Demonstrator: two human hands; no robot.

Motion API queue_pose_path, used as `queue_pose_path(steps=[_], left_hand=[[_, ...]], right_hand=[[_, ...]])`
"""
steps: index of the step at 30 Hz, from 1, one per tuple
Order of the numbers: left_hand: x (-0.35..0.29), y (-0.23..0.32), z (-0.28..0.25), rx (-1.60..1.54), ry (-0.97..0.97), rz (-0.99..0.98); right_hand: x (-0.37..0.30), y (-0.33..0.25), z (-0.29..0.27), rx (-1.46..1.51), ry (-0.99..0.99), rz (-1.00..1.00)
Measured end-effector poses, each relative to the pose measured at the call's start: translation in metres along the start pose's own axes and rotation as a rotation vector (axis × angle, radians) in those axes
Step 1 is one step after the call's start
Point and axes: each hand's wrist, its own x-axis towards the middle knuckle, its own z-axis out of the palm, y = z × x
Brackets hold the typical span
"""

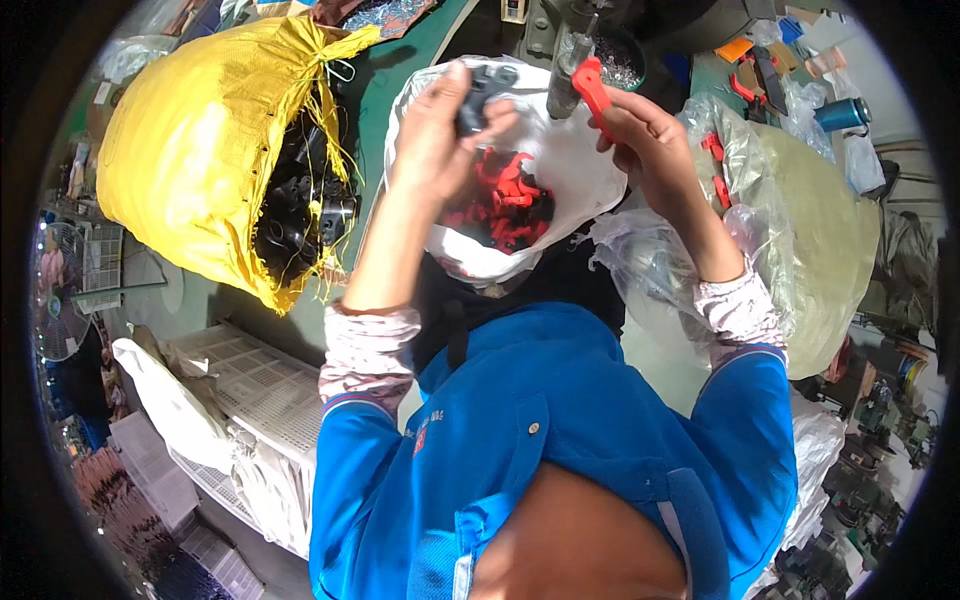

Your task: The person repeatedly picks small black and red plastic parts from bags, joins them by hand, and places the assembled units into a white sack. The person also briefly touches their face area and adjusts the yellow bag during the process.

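Left hand: the left hand [436,135] is closed on one black part [478,98], thumb and fingers about it, above the left side of the white bag [582,175].
Right hand: the right hand [648,138] pinches one red part [592,88] near its lower end; the upper end stands free of the fingers.
Hands: raised, well apart, each clamped on its own part; the two parts do not touch.
Key relation: red part lies right of the black part, across a gap. Its long axis slants from upper left to lower right; the black part's leans the other way, upper right to lower left. Right hand is the nearer to the metal post [563,92], which shows between the parts; depth to it cannot be told.
White bag: mouth open, between the forearms, by the near edge of the worktop [374,100]; red heap [512,190] inside. Its support is hidden.
Yellow sack: the yellow sack [195,150] is on the worktop's left side, mouth toward the white bag, black pieces [283,220] showing.
Count: black part in hand, one; red part in hand, one; white bag, one; yellow sack, one; red heap and black pieces, many, overlapping, not countable.
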Motion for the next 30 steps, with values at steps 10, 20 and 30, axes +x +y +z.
queue_pose_path(steps=[10,20,30], left_hand=[[0.007,-0.031,0.019,-0.063,-0.124,-0.058],[0.019,-0.039,0.050,-0.312,-0.205,0.037],[0.035,-0.010,0.084,0.113,-0.093,0.035]], right_hand=[[0.013,0.001,-0.003,-0.067,-0.036,0.039],[0.035,-0.030,-0.008,-0.767,-0.042,-0.819],[0.047,-0.048,-0.013,-0.692,0.140,-0.419]])
